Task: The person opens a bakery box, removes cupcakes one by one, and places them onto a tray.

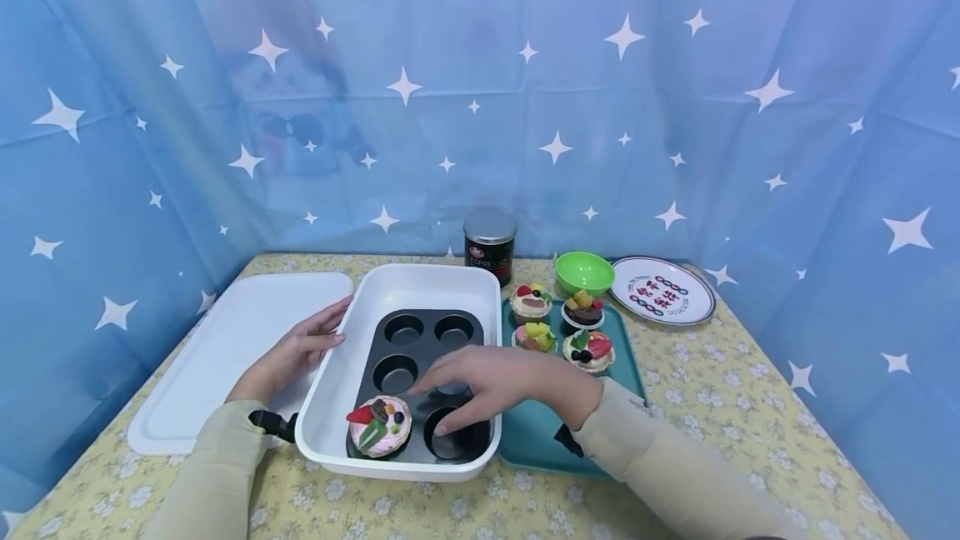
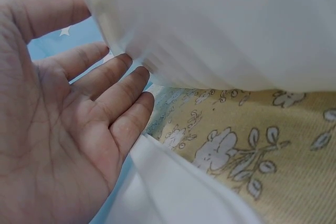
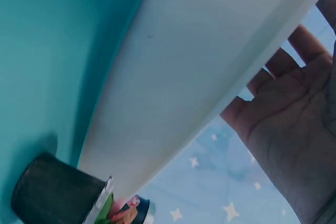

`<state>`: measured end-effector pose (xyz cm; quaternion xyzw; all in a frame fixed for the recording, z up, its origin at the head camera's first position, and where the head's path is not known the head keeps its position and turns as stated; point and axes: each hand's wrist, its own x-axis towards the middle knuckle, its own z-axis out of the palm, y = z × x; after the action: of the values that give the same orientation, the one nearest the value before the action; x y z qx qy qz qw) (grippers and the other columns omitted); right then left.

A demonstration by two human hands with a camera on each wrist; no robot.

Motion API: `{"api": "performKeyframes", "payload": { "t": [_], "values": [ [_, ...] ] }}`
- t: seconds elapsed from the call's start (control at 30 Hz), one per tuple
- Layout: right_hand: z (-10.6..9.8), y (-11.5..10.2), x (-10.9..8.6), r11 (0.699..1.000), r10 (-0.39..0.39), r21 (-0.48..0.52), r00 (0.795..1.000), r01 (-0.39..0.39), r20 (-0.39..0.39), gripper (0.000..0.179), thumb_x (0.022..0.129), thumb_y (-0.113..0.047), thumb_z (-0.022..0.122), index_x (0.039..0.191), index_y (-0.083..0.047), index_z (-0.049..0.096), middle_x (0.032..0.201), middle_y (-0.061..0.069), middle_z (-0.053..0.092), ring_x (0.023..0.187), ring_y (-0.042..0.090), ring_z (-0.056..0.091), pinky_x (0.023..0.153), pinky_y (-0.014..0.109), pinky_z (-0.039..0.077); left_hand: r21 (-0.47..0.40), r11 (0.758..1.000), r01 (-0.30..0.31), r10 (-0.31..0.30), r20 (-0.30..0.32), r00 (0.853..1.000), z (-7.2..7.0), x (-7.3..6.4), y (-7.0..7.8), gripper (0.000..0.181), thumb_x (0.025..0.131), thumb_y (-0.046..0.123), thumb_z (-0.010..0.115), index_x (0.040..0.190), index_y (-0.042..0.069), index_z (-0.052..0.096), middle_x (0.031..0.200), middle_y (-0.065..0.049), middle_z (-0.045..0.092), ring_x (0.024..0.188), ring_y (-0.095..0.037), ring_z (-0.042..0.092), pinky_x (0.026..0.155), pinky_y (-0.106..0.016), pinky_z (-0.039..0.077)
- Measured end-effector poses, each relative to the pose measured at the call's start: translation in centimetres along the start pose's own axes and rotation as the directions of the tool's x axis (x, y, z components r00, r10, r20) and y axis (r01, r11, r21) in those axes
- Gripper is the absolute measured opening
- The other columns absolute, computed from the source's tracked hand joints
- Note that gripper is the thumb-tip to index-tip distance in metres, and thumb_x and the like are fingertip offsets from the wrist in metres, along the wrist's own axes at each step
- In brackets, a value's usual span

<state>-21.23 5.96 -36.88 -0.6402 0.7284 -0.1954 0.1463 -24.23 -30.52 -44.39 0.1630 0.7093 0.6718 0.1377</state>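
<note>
A dark muffin tin [image 1: 427,332] with several round cups lies inside a deep white tray [image 1: 311,432]. In its front left cup sits a fruit-topped cupcake [image 1: 381,427] with pink cream. My right hand [image 1: 487,377] is over the tin's right side, fingers extended and holding nothing; the right wrist view has this hand [image 3: 299,103] beyond the white tray's rim. On the left, my left hand [image 1: 300,348] rests at the tray's outer wall with its fingers loosely straight. The left wrist view shows the fingertips of that hand [image 2: 89,93] right against the wall.
A teal tray [image 1: 540,440] at the right bears several cupcakes [image 1: 588,351]. Behind it stand an espresso can [image 1: 490,248], a green bowl [image 1: 585,272] and a printed plate [image 1: 663,290]. A flat white lid [image 1: 195,365] lies at the left. A starry blue curtain surrounds the table.
</note>
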Motion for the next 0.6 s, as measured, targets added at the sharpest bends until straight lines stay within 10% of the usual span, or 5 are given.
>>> {"api": "performKeyframes", "payload": {
  "t": [0.6],
  "values": [
    [1.5,-0.9,4.9,0.969,0.222,-0.127,0.974,-0.213,0.054,0.079,0.093,-0.06,0.061,0.155,-0.017,0.039,0.155,-0.004,0.042,0.14,0.007,0.04,0.112,0.029,0.038,0.025,1.0,0.017,-0.017,-0.011,1.0,0.0,-0.1,0.0,0.074,0.1,0.012,0.056,0.163,0.017,0.017,0.166,-0.015,0.018,0.132,-0.007,0.05,0.099,-0.027,0.05]
  ]
}}
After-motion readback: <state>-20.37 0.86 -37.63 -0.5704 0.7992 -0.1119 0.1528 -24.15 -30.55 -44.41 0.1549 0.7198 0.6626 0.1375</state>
